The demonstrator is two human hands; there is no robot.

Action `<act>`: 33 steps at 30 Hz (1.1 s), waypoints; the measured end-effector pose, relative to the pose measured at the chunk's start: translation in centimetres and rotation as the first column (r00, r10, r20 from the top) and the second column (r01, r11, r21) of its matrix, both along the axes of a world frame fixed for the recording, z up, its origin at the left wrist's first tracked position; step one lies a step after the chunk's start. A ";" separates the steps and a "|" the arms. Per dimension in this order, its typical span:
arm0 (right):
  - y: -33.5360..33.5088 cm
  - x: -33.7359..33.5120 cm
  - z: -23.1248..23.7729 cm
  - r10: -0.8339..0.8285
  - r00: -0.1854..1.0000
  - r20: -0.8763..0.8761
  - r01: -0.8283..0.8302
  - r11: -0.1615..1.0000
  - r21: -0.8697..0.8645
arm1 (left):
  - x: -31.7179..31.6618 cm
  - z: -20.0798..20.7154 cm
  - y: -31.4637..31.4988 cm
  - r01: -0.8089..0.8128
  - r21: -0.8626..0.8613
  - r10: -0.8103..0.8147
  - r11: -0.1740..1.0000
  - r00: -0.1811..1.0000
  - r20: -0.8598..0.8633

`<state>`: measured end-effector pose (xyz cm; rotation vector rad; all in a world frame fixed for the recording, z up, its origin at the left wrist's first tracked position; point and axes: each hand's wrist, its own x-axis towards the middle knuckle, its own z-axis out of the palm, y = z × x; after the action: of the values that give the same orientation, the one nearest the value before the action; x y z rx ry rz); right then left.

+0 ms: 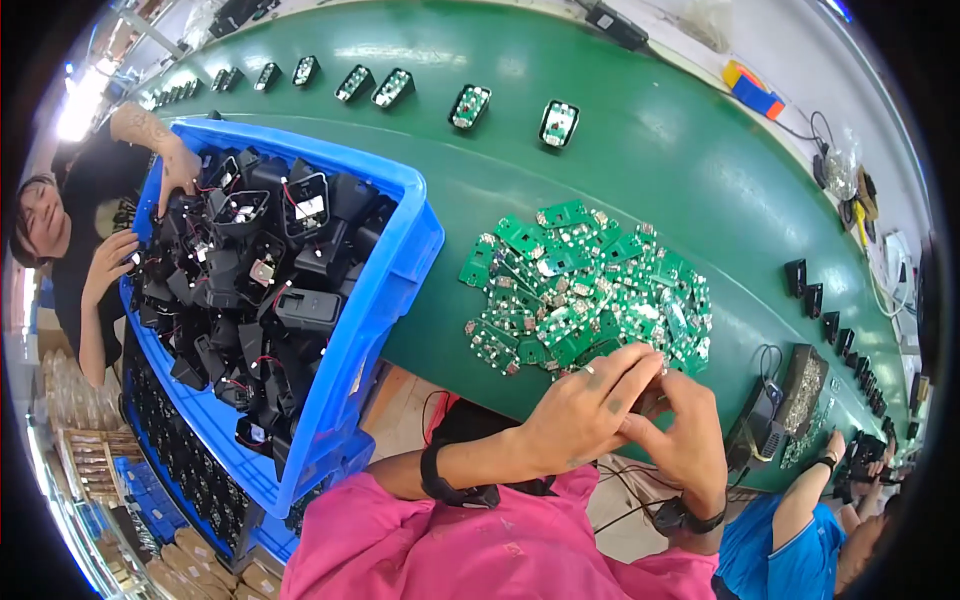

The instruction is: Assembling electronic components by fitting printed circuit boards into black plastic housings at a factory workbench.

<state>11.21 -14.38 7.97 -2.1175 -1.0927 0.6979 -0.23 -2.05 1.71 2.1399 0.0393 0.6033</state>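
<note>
My left hand [585,412] and my right hand [688,432] meet at the near edge of the green table [440,375]. Their fingertips are pinched together and touch, and whatever they hold is hidden behind the fingers. Just beyond them spreads a loose heap of green circuit boards [590,285] with small silvery and white parts. Both wrists wear dark bands. To the left stands a large blue crate [415,215] filled with black plastic housings [308,308], some with thin red and white wires and small connectors.
Across the table runs a curved row of black housings with boards inside [470,107]. Another row of dark housings [831,325] lines the right side, near a black radio-like device [757,425]. A person [95,220] reaches into the crate; a blue-sleeved person [790,530] works at right.
</note>
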 end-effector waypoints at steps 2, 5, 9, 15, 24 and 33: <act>-1.5 -0.5 -0.7 -0.096 0.993 -0.075 0.097 0.995 0.019 | -0.4 -0.6 -0.4 0.038 -0.079 -0.039 0.996 0.999 -0.011; -2.1 -1.7 -1.8 -0.253 0.961 -0.108 0.261 0.963 0.071 | -1.5 -2.3 -0.9 0.069 -0.173 -0.073 0.983 0.997 -0.018; -2.5 -2.7 -2.7 -0.199 0.962 -0.189 0.205 0.979 0.011 | -3.0 -2.5 -0.8 0.153 -0.176 -0.162 0.972 0.986 -0.035; -0.7 -4.1 -3.5 -0.171 0.944 -0.284 0.194 0.980 0.053 | -5.4 -3.0 0.3 0.100 -0.233 -0.097 0.967 0.995 0.025; 1.9 -6.3 -3.3 -0.011 0.976 -0.216 0.052 0.981 0.185 | -10.3 -2.9 2.4 -0.148 -0.584 0.027 0.798 0.977 -0.211; 9.6 -7.1 -5.9 0.254 0.873 0.416 -0.326 0.939 0.112 | -16.1 -5.1 4.5 -0.358 -0.688 0.171 0.631 0.930 -0.327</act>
<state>4.15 -4.75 2.07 -2.0039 -1.6579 0.2833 -16.29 2.48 -3.36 1.3766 0.6465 0.3930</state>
